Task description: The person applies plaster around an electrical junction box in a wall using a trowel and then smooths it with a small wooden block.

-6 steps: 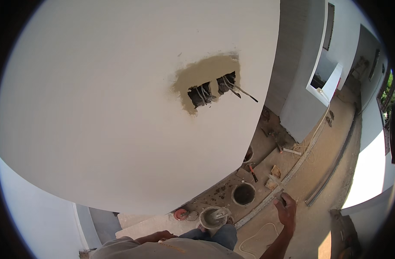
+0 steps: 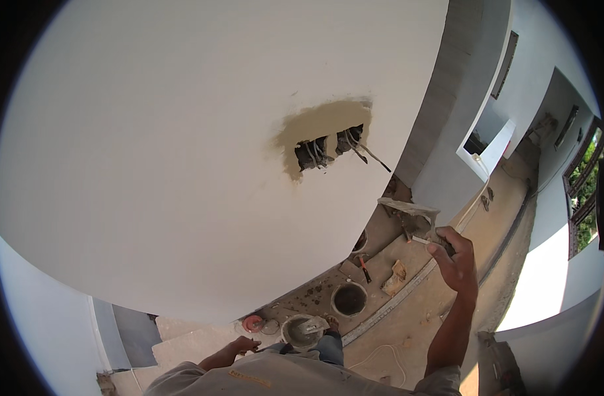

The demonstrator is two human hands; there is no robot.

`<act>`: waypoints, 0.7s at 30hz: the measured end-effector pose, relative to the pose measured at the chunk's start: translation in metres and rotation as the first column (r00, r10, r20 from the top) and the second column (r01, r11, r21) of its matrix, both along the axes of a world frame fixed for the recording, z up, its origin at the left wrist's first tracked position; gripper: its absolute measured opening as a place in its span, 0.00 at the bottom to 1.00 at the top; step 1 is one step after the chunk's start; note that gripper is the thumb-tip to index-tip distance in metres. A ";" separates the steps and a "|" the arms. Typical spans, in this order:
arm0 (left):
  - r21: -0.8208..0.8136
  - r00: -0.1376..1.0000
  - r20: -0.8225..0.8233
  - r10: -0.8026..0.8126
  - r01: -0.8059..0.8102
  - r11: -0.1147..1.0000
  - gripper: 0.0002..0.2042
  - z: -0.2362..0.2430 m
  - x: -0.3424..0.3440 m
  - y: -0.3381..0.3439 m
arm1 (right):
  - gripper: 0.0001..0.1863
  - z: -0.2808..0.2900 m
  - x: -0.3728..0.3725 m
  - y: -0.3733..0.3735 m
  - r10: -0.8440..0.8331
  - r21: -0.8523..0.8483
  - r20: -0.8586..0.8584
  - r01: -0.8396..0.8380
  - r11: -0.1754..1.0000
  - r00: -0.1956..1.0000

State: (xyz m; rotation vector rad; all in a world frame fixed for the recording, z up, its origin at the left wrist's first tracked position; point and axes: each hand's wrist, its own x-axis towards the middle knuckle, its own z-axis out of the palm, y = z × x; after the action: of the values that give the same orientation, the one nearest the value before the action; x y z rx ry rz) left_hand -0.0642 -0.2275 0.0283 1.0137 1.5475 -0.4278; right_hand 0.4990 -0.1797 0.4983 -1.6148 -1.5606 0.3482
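The right hand (image 2: 457, 263) grips a trowel (image 2: 413, 208), which extends to that hand's far left; the left hand (image 2: 244, 344) is well apart, near left, too small to tell whether closed.

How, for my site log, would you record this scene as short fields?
Right hand: grips a flat trowel
Left hand: held low; whether it holds anything is unclear
Wall: two openings with wires; tan patch mainly above and left
Floor: nearest bucket, tool inside; orange-and-black hammer
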 end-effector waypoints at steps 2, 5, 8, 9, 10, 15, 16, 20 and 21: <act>0.092 0.982 0.069 0.178 -0.184 0.979 0.24 -0.007 0.039 0.007 | 0.15 0.057 -0.001 0.029 0.096 0.035 0.119 -0.101 0.994 0.988; 0.128 0.917 0.124 0.380 -0.394 0.910 0.21 -0.007 0.078 0.003 | 0.14 0.098 -0.008 0.064 0.170 0.169 0.382 -0.250 0.953 0.908; 0.120 0.818 0.148 0.556 -0.573 0.811 0.19 -0.018 0.093 -0.011 | 0.14 0.111 -0.026 0.094 0.230 0.164 0.460 -0.336 0.927 0.858; 0.103 0.784 0.149 0.603 -0.618 0.779 0.19 -0.019 0.097 -0.018 | 0.14 0.108 -0.030 0.102 0.262 0.161 0.464 -0.372 0.914 0.846; 0.120 0.755 0.134 0.642 -0.656 0.746 0.18 -0.021 0.102 -0.026 | 0.15 0.105 -0.032 0.109 0.291 0.157 0.469 -0.404 0.901 0.834; 0.137 0.595 0.021 0.803 -0.798 0.587 0.20 -0.051 0.114 -0.083 | 0.15 0.099 -0.040 0.130 0.350 0.114 0.505 -0.462 0.879 0.789; 0.115 0.592 0.009 0.806 -0.801 0.588 0.20 -0.057 0.114 -0.095 | 0.15 0.099 -0.040 0.131 0.350 0.110 0.508 -0.462 0.880 0.787; 0.074 0.532 -0.044 0.846 -0.842 0.534 0.18 -0.077 0.117 -0.135 | 0.15 0.102 -0.037 0.138 0.344 0.089 0.541 -0.458 0.884 0.768; 0.077 0.502 -0.059 0.863 -0.860 0.505 0.18 -0.076 0.121 -0.137 | 0.14 0.102 -0.036 0.139 0.349 0.084 0.539 -0.461 0.883 0.767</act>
State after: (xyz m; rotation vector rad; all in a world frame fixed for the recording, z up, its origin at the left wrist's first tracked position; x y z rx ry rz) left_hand 0.0571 -0.3648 -0.0472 0.1168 1.9330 0.2919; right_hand 0.4631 -0.0405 0.6001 -1.2375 -2.2867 -0.0413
